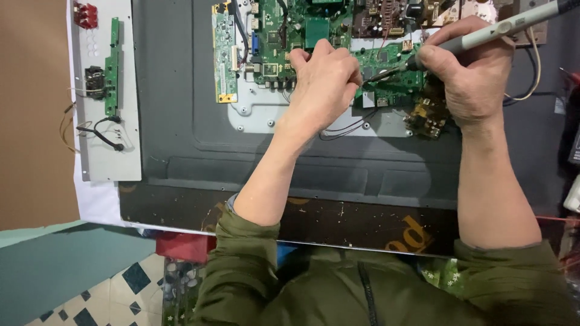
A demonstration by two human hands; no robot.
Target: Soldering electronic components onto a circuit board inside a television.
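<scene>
Right hand [468, 72] grips a slim grey pen-shaped soldering tool [483, 35], its dark tip touching the green printed circuit board [386, 66] mounted on the dark grey metal back panel [181, 108] of a flat screen. Left hand [323, 81], fingers curled narrow, presses on the same board just beside the tip; whether it pinches anything cannot be told. At far left, a pale grey metal strip [124, 90] carries a narrow green board [112, 72]. Olive-green sleeves [241, 265] cover both forearms below.
</scene>
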